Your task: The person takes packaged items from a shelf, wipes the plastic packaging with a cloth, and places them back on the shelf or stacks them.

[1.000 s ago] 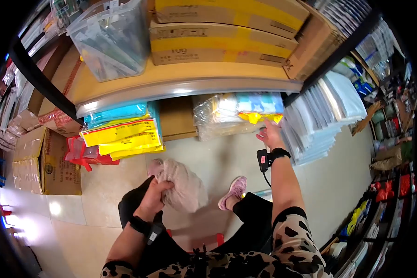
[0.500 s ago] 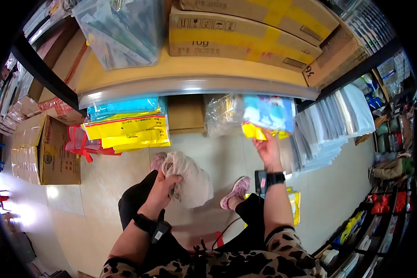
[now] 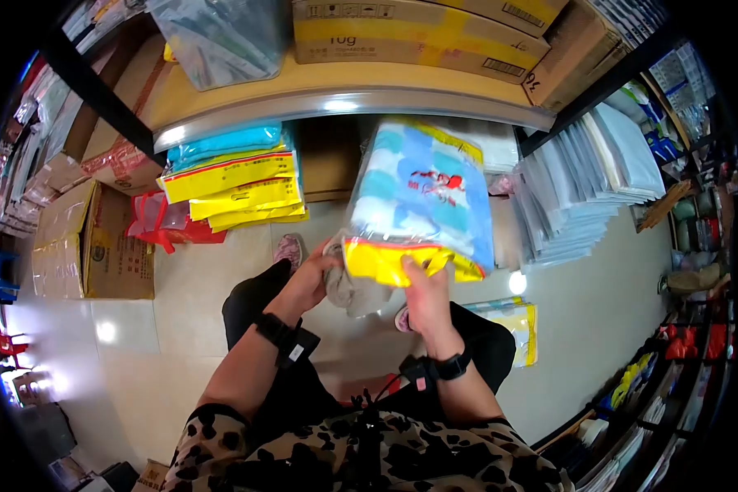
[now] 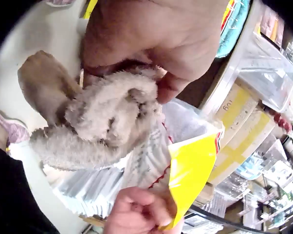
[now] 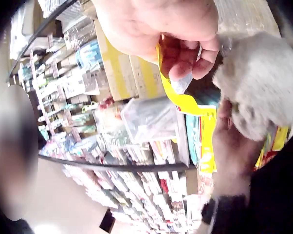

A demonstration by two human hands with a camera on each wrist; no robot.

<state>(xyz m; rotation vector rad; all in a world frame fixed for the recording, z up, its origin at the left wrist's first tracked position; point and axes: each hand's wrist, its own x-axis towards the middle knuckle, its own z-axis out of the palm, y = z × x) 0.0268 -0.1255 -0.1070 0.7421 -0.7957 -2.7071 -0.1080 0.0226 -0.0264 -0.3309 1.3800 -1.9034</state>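
Note:
My left hand (image 3: 306, 283) grips a bunched beige-grey rag (image 3: 354, 297), whose fuzzy folds fill the left wrist view below the fingers. In front of me, my right hand (image 3: 429, 302) pinches the yellow lower edge of a plastic-wrapped packet (image 3: 414, 184) with blue and white checked fabric inside and a red print. The packet tilts up toward the shelf, its left lower corner right at the rag and the left fingers. In the right wrist view, the yellow strip (image 5: 183, 102) hangs from the curled right fingers.
Yellow-edged packets (image 3: 246, 184) are stacked under the shelf at left, beside an open carton (image 3: 94, 238). Clear-wrapped packs (image 3: 570, 197) stand at right. Another packet (image 3: 521, 328) lies on the floor by my right knee. Long cartons (image 3: 418, 33) and a clear bin (image 3: 225, 45) occupy the shelf.
My right hand has drawn the checked packet out from under the shelf, toward me and leftward. The left hand with the rag has moved up and right to meet it.

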